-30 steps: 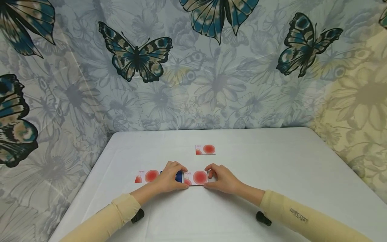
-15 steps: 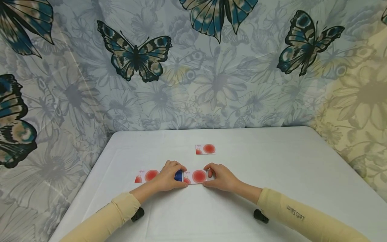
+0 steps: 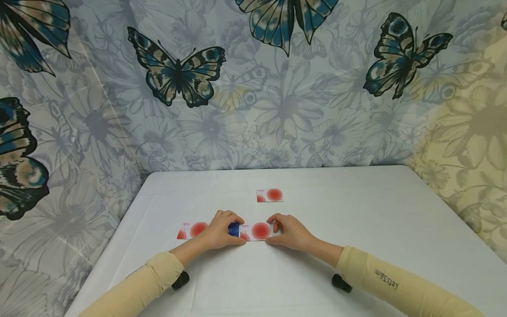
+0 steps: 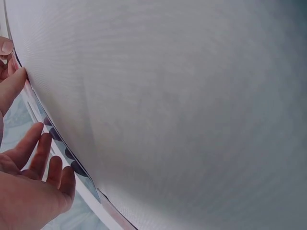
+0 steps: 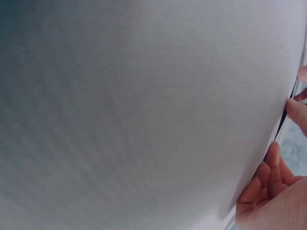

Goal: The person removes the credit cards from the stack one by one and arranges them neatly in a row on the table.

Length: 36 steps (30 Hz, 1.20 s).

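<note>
A flat pink-and-white card (image 3: 260,231) with a red disc lies on the table between my hands. My left hand (image 3: 222,231) arches over a dark blue piece (image 3: 233,229), with thumb and forefinger at the near and far left corners of the card. At the card's right end, my right hand (image 3: 291,233) holds its near and far edges with curled fingers. Farther left, a matching card (image 3: 194,230) is partly covered by my left hand. In the left wrist view, the fingers (image 4: 41,151) are beside the thin edge of the row; the right wrist view shows fingers (image 5: 268,177) at a similar edge.
Another matching card (image 3: 270,195) lies farther back on the white table (image 3: 356,211). A butterfly-patterned cloth (image 3: 285,110) hangs behind the table. Black wrist-worn devices (image 3: 342,283) sit below the sleeves.
Both hands and the card between them have shifted very slightly left and away from me. Over the last half second they stay almost still.
</note>
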Available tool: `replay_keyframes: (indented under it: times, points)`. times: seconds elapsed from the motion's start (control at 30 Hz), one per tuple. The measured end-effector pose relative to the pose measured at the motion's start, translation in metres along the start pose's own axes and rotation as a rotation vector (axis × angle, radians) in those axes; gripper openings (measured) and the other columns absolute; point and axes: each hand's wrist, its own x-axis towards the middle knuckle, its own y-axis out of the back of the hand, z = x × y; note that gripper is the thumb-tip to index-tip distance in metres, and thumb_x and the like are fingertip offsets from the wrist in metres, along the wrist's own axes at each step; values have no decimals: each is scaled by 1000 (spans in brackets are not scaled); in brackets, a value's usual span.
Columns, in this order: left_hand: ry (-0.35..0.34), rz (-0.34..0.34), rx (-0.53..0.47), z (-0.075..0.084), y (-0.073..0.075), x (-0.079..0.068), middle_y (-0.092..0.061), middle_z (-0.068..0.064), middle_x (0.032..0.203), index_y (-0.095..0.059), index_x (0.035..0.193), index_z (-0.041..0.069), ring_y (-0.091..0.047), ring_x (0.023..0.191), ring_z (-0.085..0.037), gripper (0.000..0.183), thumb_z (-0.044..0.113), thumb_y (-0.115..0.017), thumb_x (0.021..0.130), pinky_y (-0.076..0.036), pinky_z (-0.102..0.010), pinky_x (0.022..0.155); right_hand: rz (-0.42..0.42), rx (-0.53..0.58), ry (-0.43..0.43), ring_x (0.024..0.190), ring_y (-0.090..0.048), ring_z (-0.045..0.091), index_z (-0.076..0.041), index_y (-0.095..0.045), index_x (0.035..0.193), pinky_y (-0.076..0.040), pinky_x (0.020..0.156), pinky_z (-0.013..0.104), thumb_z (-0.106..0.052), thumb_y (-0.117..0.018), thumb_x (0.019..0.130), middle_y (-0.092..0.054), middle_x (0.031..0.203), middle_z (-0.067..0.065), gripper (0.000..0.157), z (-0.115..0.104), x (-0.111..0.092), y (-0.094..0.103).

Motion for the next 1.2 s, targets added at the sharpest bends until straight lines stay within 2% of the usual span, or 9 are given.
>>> replay_keyframes:
  times: [0.23,0.47,0.83,1.2]
  points:
    - [11,5,-2,1,1,0,-55,1,116,-66,116,17,-40,114,-26,44,34,-81,79,-43,-46,92,-2,1,-19,70,-45,12,-6,-61,111,-40,63,25,-23,-83,77,-55,79,-1,44,2,2,-1]
    - [-10,4,3,0,1,-1,-56,0,116,-66,116,15,-40,112,-25,43,33,-81,79,-43,-44,90,-4,1,-5,71,-46,13,-5,-61,112,-40,64,25,-24,-83,77,-55,79,-2,45,3,1,-1]
    - [4,-2,-8,1,1,-2,-56,0,117,-65,117,16,-40,114,-26,43,33,-80,80,-43,-46,92,-6,12,5,72,-47,16,-4,-61,113,-40,65,25,-22,-83,78,-55,79,-2,45,3,1,-1]
    - [6,-6,-9,1,0,-3,-55,-1,118,-64,117,15,-40,114,-25,43,32,-80,80,-43,-45,91,-17,12,-33,74,-47,17,-5,-60,114,-39,66,26,-21,-82,78,-55,81,-1,46,1,0,0]
